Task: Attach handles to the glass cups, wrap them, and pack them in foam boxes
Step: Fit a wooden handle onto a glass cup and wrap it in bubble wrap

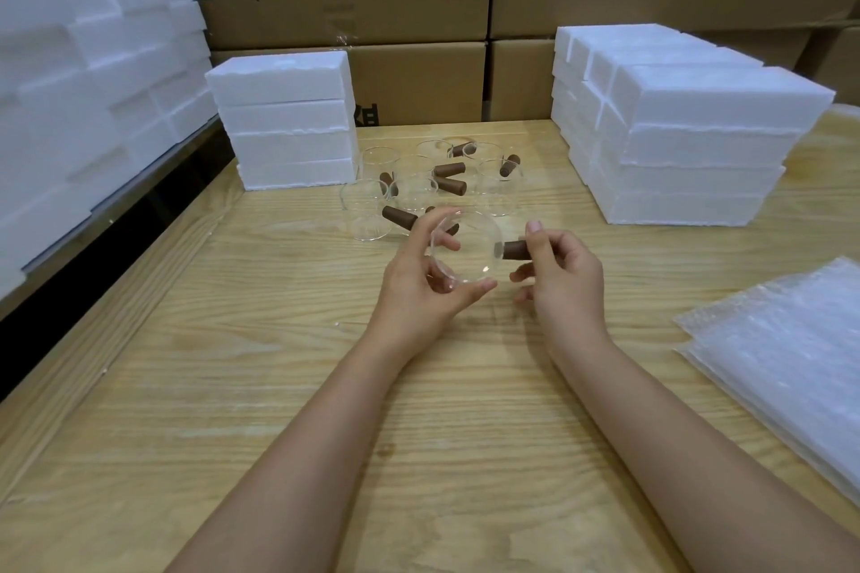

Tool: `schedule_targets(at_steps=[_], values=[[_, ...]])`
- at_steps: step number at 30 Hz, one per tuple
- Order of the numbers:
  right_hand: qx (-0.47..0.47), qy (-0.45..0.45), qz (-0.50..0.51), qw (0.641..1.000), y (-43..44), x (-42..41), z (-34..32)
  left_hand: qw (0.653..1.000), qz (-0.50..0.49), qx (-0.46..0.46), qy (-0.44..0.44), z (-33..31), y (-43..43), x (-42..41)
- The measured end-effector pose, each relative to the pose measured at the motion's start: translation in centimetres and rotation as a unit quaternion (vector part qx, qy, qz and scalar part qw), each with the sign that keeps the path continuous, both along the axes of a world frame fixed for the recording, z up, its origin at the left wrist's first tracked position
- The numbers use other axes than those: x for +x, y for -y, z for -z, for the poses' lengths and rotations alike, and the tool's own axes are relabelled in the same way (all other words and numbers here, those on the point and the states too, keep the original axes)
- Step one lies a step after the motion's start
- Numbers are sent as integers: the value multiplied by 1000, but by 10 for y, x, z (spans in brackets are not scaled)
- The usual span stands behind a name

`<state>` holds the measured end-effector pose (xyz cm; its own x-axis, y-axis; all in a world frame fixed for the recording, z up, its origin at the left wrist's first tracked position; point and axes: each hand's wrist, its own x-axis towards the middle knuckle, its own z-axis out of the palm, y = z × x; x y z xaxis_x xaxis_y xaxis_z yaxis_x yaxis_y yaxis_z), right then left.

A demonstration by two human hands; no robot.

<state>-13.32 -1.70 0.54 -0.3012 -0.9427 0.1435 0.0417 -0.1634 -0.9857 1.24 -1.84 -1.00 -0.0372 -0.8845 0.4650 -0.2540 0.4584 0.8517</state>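
Note:
My left hand (426, 281) grips a clear glass cup (470, 249) by its rim, held above the middle of the wooden table (279, 363). A brown wooden handle (514, 250) sits against the cup's right side, pinched by the fingers of my right hand (561, 275). Behind them stand several more glass cups (409, 186), some with brown handles (449, 169) on them or lying among them.
A stack of white foam boxes (288, 121) stands at the back left and a bigger stack of foam boxes (679, 130) at the back right. Bubble-wrap sheets (791, 349) lie at the right edge. Cardboard cartons (419, 14) line the back; a foam wall (83, 84) rises on the left.

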Motion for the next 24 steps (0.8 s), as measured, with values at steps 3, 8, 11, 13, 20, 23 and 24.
schedule_targets(at_steps=[3, 8, 11, 13, 20, 23, 24], values=[[-39, -50, 5, 998, -2, 5, 0, 1000, -1, -12, 7, 0, 1, 0], [-35, -95, -6, 995, -3, 11, 0, 999, 17, -27, 43, 2, 0, -2], [2, -98, -2, 995, -1, 11, 2, 995, 18, -44, 83, 4, 0, -4], [11, -94, 1, 996, -1, 12, 2, 995, 19, -46, 85, 5, 0, -4], [35, -135, -10, 990, -7, 19, -3, 993, 12, -55, 102, 6, 0, -4], [27, -180, -22, 983, -10, 21, -2, 994, 10, -52, 94, 6, 0, -3], [22, -196, -25, 980, -11, 21, -2, 994, 8, -52, 92, 6, -1, -3]])
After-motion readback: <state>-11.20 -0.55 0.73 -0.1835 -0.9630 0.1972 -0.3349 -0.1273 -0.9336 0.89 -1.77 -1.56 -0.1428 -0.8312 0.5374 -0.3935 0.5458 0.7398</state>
